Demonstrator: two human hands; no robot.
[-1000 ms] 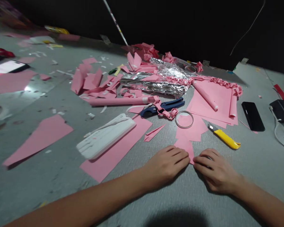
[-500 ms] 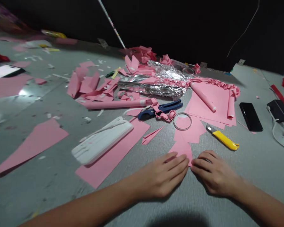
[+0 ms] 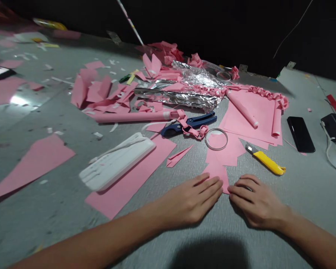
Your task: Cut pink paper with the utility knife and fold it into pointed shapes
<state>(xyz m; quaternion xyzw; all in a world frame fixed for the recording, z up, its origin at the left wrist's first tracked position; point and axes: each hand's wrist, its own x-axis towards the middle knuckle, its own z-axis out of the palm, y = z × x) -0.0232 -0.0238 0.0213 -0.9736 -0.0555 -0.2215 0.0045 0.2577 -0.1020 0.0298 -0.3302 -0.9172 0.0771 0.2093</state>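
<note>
My left hand (image 3: 197, 200) lies flat, fingers stretched out, over the near left part of a small pink paper piece (image 3: 218, 172). My right hand (image 3: 257, 203) rests on the table with bent, slightly parted fingers, their tips at the paper's near right corner; I see nothing held in it. Behind the paper are another pink piece (image 3: 226, 151) and a roll of tape (image 3: 216, 139) standing on it. A yellow utility knife (image 3: 268, 161) lies beyond my right hand. A narrow folded pink paper (image 3: 179, 157) lies beyond my left hand.
A white power bank-like block (image 3: 117, 162) sits on a pink strip at the left. Farther back are blue-handled scissors (image 3: 189, 124), a pink paper chain (image 3: 196, 132), crumpled foil (image 3: 196, 80) and stacked pink sheets (image 3: 249, 112). A black phone (image 3: 301, 134) lies at the right.
The view has shifted slightly. My right hand has drawn a little to the right, widening the gap between the hands. My left hand stays flat on the paper.
</note>
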